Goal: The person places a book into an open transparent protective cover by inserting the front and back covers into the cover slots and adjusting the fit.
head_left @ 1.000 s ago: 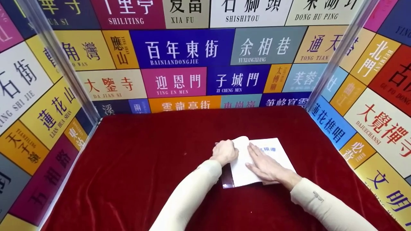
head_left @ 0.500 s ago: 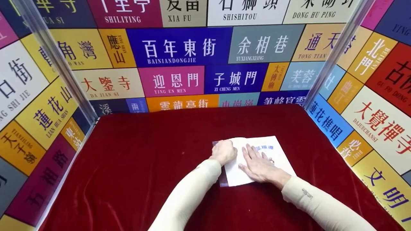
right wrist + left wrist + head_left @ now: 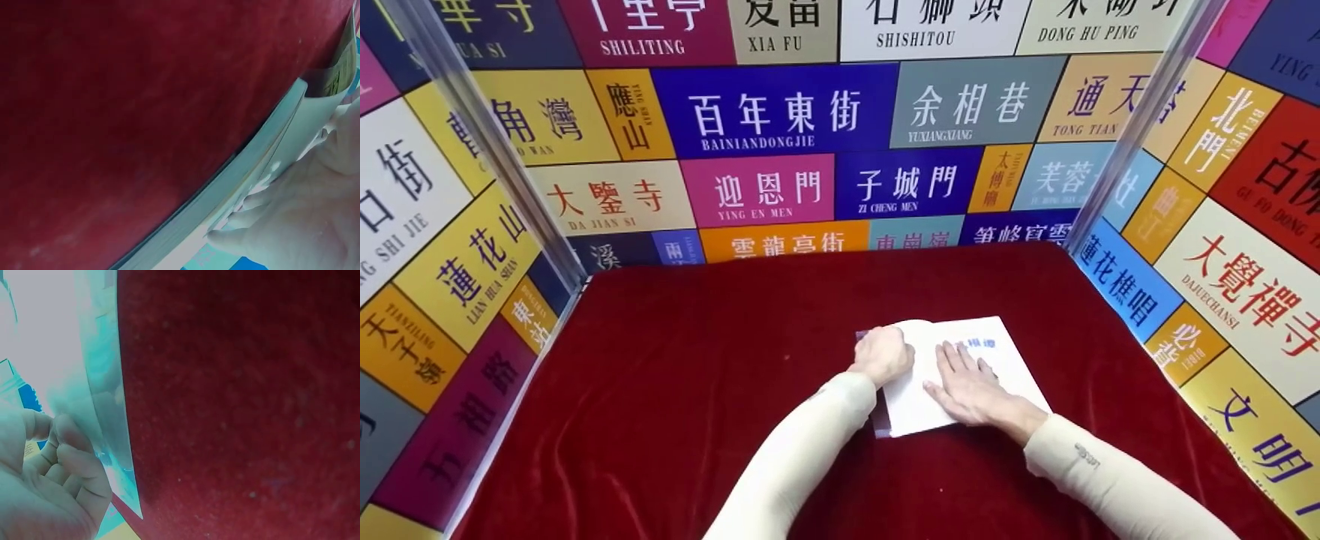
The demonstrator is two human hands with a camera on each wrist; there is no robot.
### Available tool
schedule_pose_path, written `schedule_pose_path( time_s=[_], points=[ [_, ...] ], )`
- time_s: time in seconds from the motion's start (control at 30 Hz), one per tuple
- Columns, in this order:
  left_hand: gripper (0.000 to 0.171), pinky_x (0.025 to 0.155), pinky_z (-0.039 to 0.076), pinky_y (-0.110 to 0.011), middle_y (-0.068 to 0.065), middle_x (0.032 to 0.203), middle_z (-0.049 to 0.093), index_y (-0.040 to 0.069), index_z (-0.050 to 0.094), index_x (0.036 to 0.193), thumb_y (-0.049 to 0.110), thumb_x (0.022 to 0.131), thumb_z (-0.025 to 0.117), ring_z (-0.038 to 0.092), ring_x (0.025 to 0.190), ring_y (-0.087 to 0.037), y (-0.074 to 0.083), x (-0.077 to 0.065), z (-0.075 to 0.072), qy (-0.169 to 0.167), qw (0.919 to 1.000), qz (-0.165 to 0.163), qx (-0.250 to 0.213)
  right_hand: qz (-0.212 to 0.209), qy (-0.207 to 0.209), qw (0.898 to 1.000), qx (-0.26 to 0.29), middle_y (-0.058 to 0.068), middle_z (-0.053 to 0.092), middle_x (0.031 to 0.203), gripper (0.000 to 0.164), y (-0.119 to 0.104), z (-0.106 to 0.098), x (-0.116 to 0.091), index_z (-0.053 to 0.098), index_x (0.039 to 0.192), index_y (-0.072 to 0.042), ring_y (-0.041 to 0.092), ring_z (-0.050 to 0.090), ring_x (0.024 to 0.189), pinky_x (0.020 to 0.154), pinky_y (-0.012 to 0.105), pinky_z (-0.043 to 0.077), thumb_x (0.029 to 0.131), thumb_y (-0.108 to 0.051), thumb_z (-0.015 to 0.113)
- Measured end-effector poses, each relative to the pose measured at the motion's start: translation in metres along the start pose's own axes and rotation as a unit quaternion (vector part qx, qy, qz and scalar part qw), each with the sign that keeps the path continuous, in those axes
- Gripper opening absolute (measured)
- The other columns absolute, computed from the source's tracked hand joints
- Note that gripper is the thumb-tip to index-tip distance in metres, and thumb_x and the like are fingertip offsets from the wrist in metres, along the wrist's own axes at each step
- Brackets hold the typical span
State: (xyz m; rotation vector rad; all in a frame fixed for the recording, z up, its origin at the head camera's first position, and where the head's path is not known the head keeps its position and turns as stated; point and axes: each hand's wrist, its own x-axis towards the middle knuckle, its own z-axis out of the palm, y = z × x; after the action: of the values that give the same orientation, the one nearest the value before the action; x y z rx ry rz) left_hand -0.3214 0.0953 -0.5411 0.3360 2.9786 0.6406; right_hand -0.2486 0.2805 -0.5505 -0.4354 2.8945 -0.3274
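An open book (image 3: 915,416) with white pages lies at the right of the red cloth, small blue characters printed near the top of its right page. My left hand (image 3: 883,355) pinches the left page at its outer edge; in the left wrist view the curled fingers and thumb (image 3: 42,424) meet at the paper. A glossy, dark-looking strip (image 3: 882,426) shows beyond that page. Flat on the pages near the middle lies my right hand (image 3: 971,388), fingers extended. The right wrist view shows the book's page block (image 3: 236,183) side-on beside the palm.
Dark red velvet cloth (image 3: 682,390) covers the table. Panels printed with coloured place-name signs (image 3: 780,109) rise at the back and both sides. Clear corner strips (image 3: 1125,142) join the panels.
The left page lies flatter and covers more of the glossy strip. My right hand slid slightly left, then back right. The left hand keeps its pinch on the page.
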Motion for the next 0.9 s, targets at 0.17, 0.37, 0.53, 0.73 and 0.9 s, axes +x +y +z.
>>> schedule_pose_path(
  time_s=[0.17, 0.37, 0.53, 0.73, 0.9],
  points=[
    [0.027, 0.097, 0.067, -0.048, -0.013, 0.113, 0.084, 0.008, 0.082, 0.105, 0.026, 0.104, 0.062, 0.081, 0.104, -0.031, 0.001, 0.0, -0.001, 0.007, 0.9999, -0.005, -0.007, -0.002, -0.004, 1.0, -0.009, 0.034, 0.016, 0.184, 0.086, -0.008, 0.001, 0.003, 0.019, 0.173, 0.012, 0.059, 0.013, 0.172, 0.134, 0.083, 0.017, 0.118, -0.052, 0.037],
    [0.028, 0.098, 0.067, -0.049, -0.014, 0.116, 0.084, 0.008, 0.082, 0.108, 0.027, 0.104, 0.062, 0.081, 0.106, -0.031, -0.002, -0.001, 0.0, 0.005, 0.9999, -0.009, -0.005, -0.008, -0.006, 1.0, 0.001, 0.034, 0.016, 0.185, 0.088, -0.011, 0.002, 0.003, 0.018, 0.173, 0.012, 0.059, 0.013, 0.172, 0.135, 0.082, 0.017, 0.118, -0.054, 0.037],
    [0.026, 0.094, 0.068, -0.048, -0.013, 0.111, 0.085, 0.009, 0.082, 0.104, 0.027, 0.103, 0.063, 0.081, 0.103, -0.03, -0.001, -0.002, -0.001, 0.016, 0.9999, 0.0, 0.001, 0.004, -0.015, 1.0, -0.01, 0.029, 0.012, 0.187, 0.106, -0.015, 0.003, 0.002, 0.015, 0.175, 0.009, 0.055, 0.011, 0.174, 0.137, 0.079, 0.017, 0.112, -0.072, 0.04],
    [0.025, 0.095, 0.067, -0.047, -0.012, 0.111, 0.084, 0.01, 0.081, 0.102, 0.027, 0.104, 0.063, 0.081, 0.105, -0.029, 0.002, -0.002, -0.003, 0.015, 0.9998, 0.012, 0.003, 0.021, -0.03, 0.999, -0.018, 0.031, 0.009, 0.187, 0.127, -0.026, 0.006, 0.005, 0.013, 0.176, 0.009, 0.054, 0.011, 0.175, 0.139, 0.076, 0.016, 0.101, -0.09, 0.04],
    [0.026, 0.094, 0.067, -0.048, -0.013, 0.111, 0.084, 0.01, 0.082, 0.103, 0.029, 0.104, 0.064, 0.081, 0.104, -0.03, -0.001, -0.002, 0.0, 0.016, 0.9999, 0.002, 0.004, 0.01, -0.029, 1.0, 0.002, 0.033, 0.013, 0.186, 0.118, -0.026, 0.0, 0.008, 0.017, 0.175, 0.01, 0.056, 0.014, 0.174, 0.139, 0.074, 0.018, 0.106, -0.083, 0.041]
  ],
)
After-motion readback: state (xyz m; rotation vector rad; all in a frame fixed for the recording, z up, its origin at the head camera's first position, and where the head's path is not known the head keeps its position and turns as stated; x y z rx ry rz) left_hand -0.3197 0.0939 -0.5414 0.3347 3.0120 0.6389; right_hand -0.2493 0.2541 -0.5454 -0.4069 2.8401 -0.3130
